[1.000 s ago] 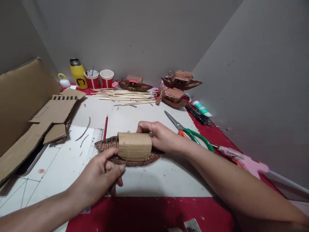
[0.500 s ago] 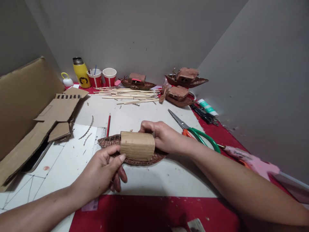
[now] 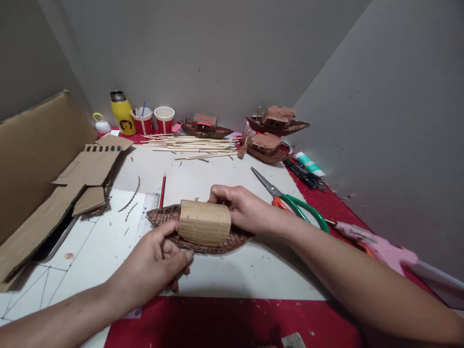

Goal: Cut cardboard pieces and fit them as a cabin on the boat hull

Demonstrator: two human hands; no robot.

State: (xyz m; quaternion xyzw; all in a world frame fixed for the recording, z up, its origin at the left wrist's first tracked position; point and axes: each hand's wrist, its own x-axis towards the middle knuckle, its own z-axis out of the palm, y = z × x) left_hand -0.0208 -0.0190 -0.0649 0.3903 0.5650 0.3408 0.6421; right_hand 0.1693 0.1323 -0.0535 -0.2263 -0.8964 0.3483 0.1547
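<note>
1. Since the earlier frame in the head view, the left hand's thumb has come down from the canopy's lower edge to the near rim of the hull, while most of the other small shifts match the camera's own movement.
2. The model boat hull [image 3: 165,216] is the landmark, held above the white sheet [image 3: 275,273]. The cardboard canopy [image 3: 205,223] sits over its middle.
3. The left hand [image 3: 154,256] is clamped on the hull's near left side, thumb at the rim and index finger by the canopy's left end. The right hand [image 3: 250,211] looks closed round the canopy's right end, beyond the hull; its fingertips are hidden, so how firmly it pinches cannot be told.
4. Beyond the hull's left end lies the red pencil [image 3: 163,191]; farther beyond the hull are the thin wooden sticks [image 3: 195,142]. To its right, the scissors [image 3: 276,189] lie open, with the pink glue gun [image 3: 384,249] farther right.
5. Likely troubles: uneven pressure from the right hand could skew or crease the canopy; a loose left grip could let the hull roll; hard squeezing could bend its rim.
6. The hull's long axis runs left to right, one pointed end leftward, the right end slightly nearer the person. The canopy's ridge runs roughly along it.
</note>
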